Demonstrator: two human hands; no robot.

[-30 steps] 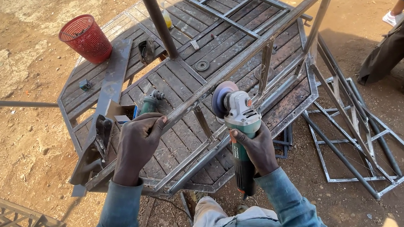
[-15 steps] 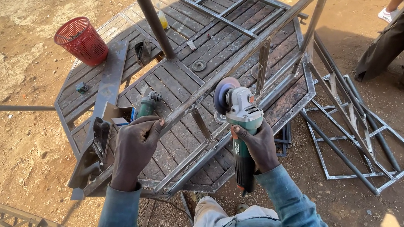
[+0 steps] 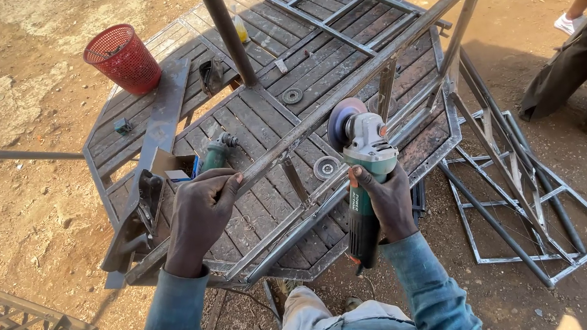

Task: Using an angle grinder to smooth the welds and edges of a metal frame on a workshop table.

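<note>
Since the earlier frame the left hand has barely shifted and the grinder sits much as before. Its fingers are curled tight round the near bar of the grey welded steel frame, which lies tilted across the octagonal slatted metal tabletop. The right hand has its fingers wrapped shut on the green-and-grey angle grinder — disc upward, just right of the bar, near the tabletop's near edge. Far left stands a red mesh plastic basket. On the dirt at right lie more grey steel frames; another person's legs stand far right.
</note>
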